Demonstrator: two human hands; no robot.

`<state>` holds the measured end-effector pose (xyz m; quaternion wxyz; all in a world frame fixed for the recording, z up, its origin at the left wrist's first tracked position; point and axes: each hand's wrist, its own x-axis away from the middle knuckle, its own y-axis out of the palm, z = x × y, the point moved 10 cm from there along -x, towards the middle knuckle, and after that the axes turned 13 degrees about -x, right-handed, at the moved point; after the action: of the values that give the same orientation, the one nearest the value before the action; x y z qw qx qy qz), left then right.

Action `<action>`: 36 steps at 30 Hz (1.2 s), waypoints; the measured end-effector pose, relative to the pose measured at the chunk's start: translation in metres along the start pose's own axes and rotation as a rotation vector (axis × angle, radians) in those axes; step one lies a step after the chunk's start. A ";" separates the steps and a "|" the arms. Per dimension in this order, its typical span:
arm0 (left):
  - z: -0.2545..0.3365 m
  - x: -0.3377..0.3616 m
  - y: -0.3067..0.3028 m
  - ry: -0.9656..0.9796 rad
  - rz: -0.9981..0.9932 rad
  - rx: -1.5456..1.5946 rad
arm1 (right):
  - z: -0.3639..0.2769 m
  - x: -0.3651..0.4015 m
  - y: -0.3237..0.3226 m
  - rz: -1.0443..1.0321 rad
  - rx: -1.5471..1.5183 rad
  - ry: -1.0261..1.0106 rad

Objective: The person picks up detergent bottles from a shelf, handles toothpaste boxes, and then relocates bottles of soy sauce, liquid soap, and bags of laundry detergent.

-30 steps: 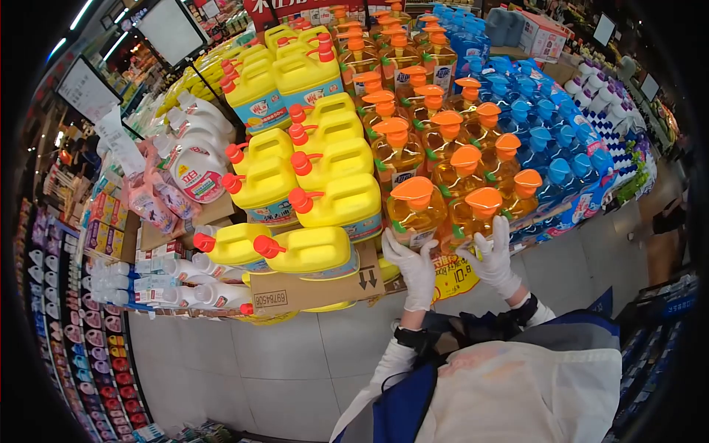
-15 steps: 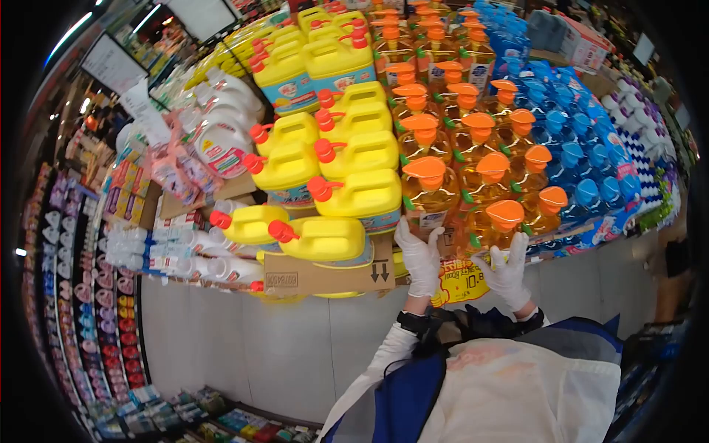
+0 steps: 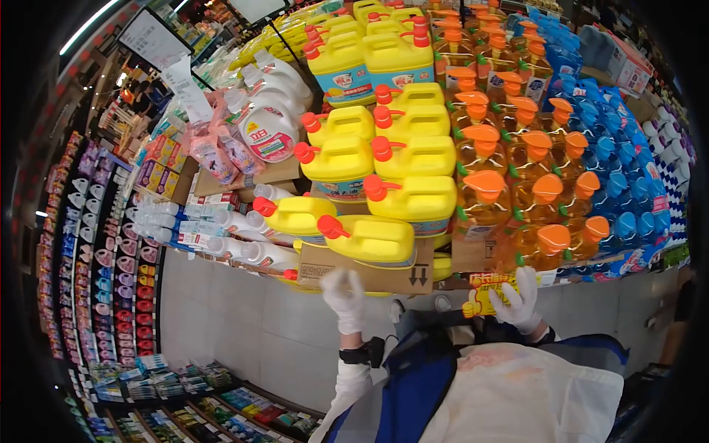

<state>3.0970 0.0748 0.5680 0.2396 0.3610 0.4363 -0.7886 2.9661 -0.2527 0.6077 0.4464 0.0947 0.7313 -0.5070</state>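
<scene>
My left hand (image 3: 343,301), in a white glove, is in front of the cardboard box (image 3: 314,270) that holds the nearest yellow jugs. Its fingers are slightly bent and apart, a little blurred, with nothing in them. A yellow jug with a red cap (image 3: 377,240) stands tilted in that box, above and right of this hand. My right hand (image 3: 519,301), also gloved, is open with spread fingers. It overlaps the right edge of a yellow price sign (image 3: 476,301) below the front row. Just above it stands an amber bottle with an orange pump top (image 3: 543,247).
Blue bottles (image 3: 609,184) stand in rows at the right. White bottles (image 3: 269,133) and pink bags (image 3: 221,140) are at the left of the display. Full shelves (image 3: 111,251) line the far left, and a low rack (image 3: 244,410) is below. Grey floor (image 3: 244,325) shows between.
My left hand has moved left, from beside the amber bottles to the front of the cardboard box. My right hand stays near the sign. The display has shifted right in view.
</scene>
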 end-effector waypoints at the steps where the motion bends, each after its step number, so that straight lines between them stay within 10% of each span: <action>1: -0.025 -0.015 -0.008 -0.128 0.047 -0.015 | -0.006 -0.012 0.002 0.001 -0.028 -0.022; 4: -0.099 -0.053 -0.013 -0.510 0.020 0.086 | -0.023 -0.048 0.014 0.005 -0.088 -0.048; 19: -0.164 -0.082 0.126 -0.504 -1.118 0.982 | -0.076 -0.243 0.115 -0.147 0.170 0.369; 36: -0.167 -0.076 0.148 -0.454 -1.085 1.116 | -0.062 -0.232 0.075 0.014 0.301 0.393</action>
<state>3.3072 0.1484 0.4913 -0.3087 -0.0034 0.0336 -0.9505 3.1116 -0.0939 0.7377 0.2799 0.2620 0.7195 -0.5791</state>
